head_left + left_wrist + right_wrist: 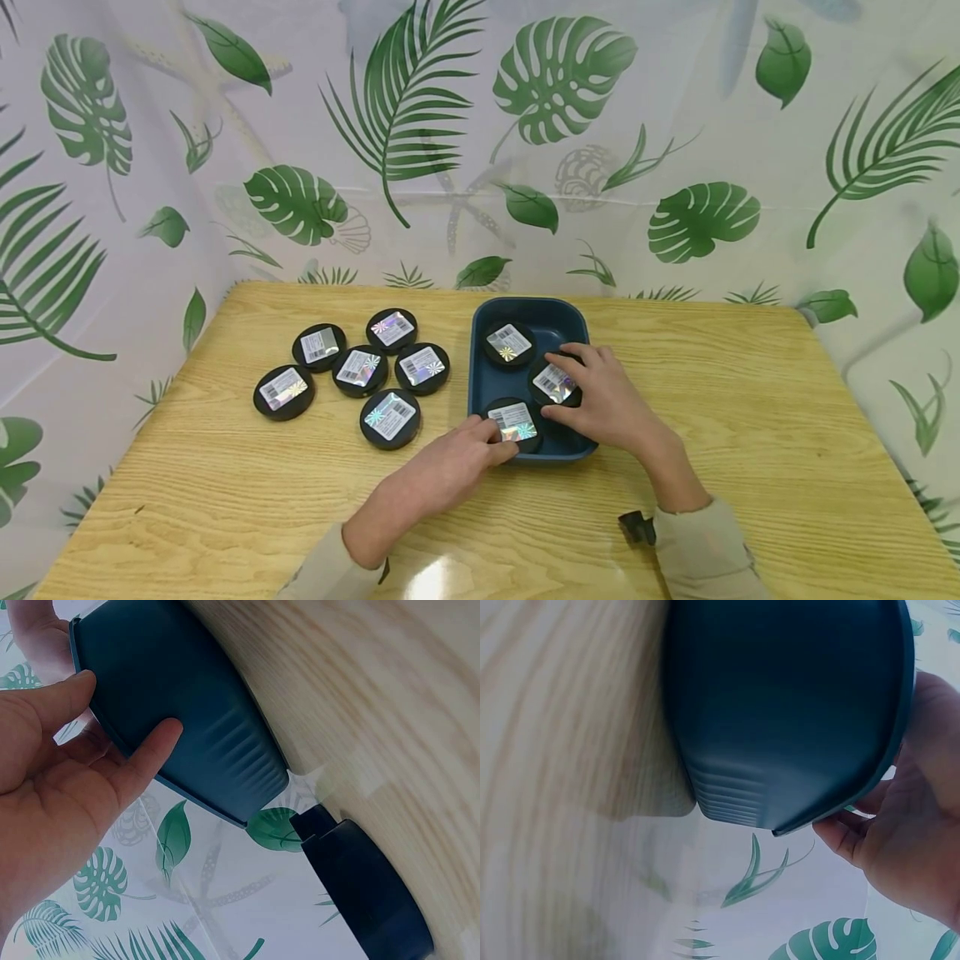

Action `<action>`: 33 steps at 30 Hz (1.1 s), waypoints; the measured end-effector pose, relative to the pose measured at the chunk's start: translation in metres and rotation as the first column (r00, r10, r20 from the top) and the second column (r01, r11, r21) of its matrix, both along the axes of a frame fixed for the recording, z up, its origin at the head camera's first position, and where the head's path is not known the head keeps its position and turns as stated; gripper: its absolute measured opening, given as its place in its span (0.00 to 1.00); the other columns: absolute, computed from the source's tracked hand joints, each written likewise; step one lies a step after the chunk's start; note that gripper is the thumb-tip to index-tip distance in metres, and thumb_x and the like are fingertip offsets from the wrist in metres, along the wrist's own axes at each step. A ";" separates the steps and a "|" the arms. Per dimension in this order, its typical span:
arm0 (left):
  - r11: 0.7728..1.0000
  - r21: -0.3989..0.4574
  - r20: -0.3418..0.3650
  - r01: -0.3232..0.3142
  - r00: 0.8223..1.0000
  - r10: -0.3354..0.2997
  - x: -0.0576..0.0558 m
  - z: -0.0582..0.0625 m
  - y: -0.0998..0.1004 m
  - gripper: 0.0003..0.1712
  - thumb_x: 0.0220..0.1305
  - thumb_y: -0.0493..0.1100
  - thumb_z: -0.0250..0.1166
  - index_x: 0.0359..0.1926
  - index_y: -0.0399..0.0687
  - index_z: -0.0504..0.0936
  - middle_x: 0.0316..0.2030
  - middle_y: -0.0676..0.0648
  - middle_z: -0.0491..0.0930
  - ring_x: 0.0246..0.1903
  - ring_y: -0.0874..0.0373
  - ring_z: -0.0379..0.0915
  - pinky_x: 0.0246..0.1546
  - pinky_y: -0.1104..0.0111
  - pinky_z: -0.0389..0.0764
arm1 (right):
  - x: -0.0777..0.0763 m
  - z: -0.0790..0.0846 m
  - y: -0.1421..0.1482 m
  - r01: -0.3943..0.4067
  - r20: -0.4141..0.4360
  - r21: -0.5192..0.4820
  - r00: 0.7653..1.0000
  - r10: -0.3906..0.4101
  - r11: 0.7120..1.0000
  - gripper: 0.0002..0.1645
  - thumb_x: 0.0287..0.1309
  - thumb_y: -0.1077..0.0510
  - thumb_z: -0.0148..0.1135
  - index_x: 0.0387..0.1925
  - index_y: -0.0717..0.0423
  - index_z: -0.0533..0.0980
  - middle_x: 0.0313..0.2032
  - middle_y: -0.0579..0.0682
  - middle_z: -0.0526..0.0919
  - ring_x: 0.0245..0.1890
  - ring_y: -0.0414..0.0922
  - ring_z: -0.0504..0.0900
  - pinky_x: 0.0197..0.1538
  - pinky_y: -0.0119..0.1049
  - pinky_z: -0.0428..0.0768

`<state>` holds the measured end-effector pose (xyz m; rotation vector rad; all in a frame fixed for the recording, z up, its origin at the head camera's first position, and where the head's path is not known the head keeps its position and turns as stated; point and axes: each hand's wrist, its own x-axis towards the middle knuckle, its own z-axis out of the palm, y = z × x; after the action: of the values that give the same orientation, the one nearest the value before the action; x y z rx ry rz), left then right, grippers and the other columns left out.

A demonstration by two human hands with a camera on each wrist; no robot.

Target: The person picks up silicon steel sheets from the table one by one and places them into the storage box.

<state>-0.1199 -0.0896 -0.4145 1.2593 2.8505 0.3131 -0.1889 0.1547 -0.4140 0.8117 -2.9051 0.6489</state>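
A dark blue plastic tray (476,379) stands on the wooden table, with three black round discs inside, each with a silvery label on top. At the tray's front left corner my left hand (457,458) reaches over the rim, fingertips and thumb on the edge of the front disc (513,421). Its little finger (161,746) lies along the tray's outer wall in the left wrist view. My right hand (611,400) comes over the right rim and holds the right-hand disc (553,383) between thumb and fingers. Beyond both, a third disc (508,343) lies untouched.
Left of the tray, several more labelled black discs lie loosely grouped on the table (225,483), among them a near one (390,418) and a far one (392,329). A leaf-patterned cloth (450,225) hangs behind the table. A small black device (637,529) sits by the right sleeve.
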 end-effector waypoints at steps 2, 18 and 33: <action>1.000 0.003 -0.006 0.003 1.000 -0.003 0.000 0.000 0.000 0.18 0.66 0.33 0.63 0.54 0.53 0.84 0.43 0.49 0.78 0.42 0.57 0.71 0.45 0.71 0.77 | 0.000 0.000 -0.001 -0.002 -0.010 0.014 1.000 0.002 1.000 0.43 0.51 0.47 0.76 0.66 0.58 0.72 0.64 0.64 0.69 0.59 0.63 0.68 0.59 0.60 0.70; 1.000 0.001 -0.018 0.009 1.000 -0.009 0.000 0.000 0.000 0.18 0.66 0.33 0.63 0.53 0.53 0.83 0.43 0.49 0.78 0.42 0.57 0.71 0.45 0.71 0.77 | 0.000 -0.006 -0.005 0.008 -0.078 0.129 0.997 0.002 0.992 0.45 0.49 0.45 0.77 0.66 0.58 0.72 0.64 0.65 0.70 0.60 0.63 0.69 0.62 0.61 0.66; 1.000 0.007 -0.003 0.003 1.000 -0.003 -0.001 -0.001 0.000 0.18 0.66 0.33 0.63 0.54 0.53 0.83 0.44 0.48 0.78 0.43 0.57 0.71 0.45 0.71 0.78 | -0.002 -0.010 -0.006 0.013 -0.110 0.187 0.994 0.008 0.982 0.45 0.49 0.43 0.76 0.65 0.58 0.73 0.63 0.65 0.71 0.59 0.64 0.69 0.61 0.60 0.66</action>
<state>-0.1208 -0.0901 -0.4155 1.2656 2.8521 0.3220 -0.1905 0.1483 -0.4236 0.8327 -2.8959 0.3218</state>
